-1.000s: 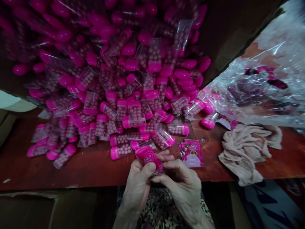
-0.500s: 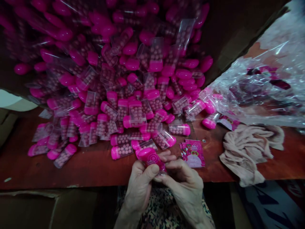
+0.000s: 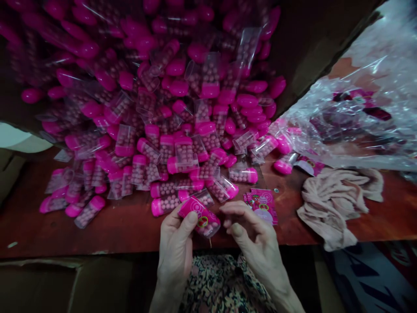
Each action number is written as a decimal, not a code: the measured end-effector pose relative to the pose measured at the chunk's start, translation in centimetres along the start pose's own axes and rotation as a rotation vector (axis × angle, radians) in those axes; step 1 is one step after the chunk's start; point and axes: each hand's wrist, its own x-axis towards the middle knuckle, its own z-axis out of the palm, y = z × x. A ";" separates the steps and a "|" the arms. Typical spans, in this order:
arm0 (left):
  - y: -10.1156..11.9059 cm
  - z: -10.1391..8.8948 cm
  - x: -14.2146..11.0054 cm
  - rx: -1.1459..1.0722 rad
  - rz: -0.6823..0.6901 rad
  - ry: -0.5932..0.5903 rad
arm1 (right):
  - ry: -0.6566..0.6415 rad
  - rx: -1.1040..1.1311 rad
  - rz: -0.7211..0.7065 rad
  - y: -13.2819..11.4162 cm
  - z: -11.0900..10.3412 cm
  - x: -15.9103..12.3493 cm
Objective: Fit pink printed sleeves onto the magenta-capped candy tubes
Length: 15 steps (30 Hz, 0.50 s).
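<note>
Between the thumb and fingers of my left hand (image 3: 177, 243) is a clear candy tube (image 3: 202, 217), tilted, with a printed pink sleeve around it and pale pink balls showing at its lower end. My right hand (image 3: 252, 239) is just to the right of the tube, apart from it, fingers curled loosely and holding nothing. Beyond it lies a small stack of printed pink sleeves (image 3: 265, 204), partly hidden by its fingers. A bare pink-capped tube (image 3: 165, 204) rests on the table behind my left hand.
A large heap of pink-capped tubes (image 3: 184, 150) spills from a dark open box (image 3: 306, 56) onto the red-brown table (image 3: 130, 230). On the right are a crumpled beige cloth (image 3: 332, 200) and clear plastic wrapping (image 3: 358, 126). Cardboard (image 3: 35, 287) stands below the table at left.
My hands have moved apart. The left has shifted left with the tube, which now tilts down to the right with its balls showing. The right has let go of it.
</note>
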 end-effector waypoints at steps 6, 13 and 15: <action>0.0 0.2 -0.6 0.035 -0.015 -0.029 | -0.036 -0.053 0.134 -0.4 0.6 -0.3; 0.7 -0.7 0.5 -0.065 0.048 0.101 | 0.002 0.233 0.341 -0.1 -0.7 -0.3; 0.7 -0.6 0.6 -0.065 0.052 0.113 | 0.021 0.257 0.333 -0.2 -0.4 -0.2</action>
